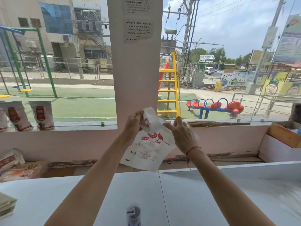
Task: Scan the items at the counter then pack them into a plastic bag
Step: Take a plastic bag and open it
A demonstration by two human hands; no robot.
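Observation:
A white plastic bag [146, 152] with red printing hangs in the air above the far edge of the white counter [65, 198]. My left hand [134, 123] grips the bag's top left corner, and my right hand [182, 135] pinches its top right edge. Both arms reach forward over the counter. A small blurred bottle-like item [133, 213] with a dark and white label stands on the counter at the bottom middle, between my forearms.
Brown product pouches [40, 115] lean on the window ledge at left. Stacked packets [14, 165] lie low at left. A broom [216, 123] rests on the right ledge near a cardboard box [283, 133]. A pink pillar [136, 62] rises straight ahead.

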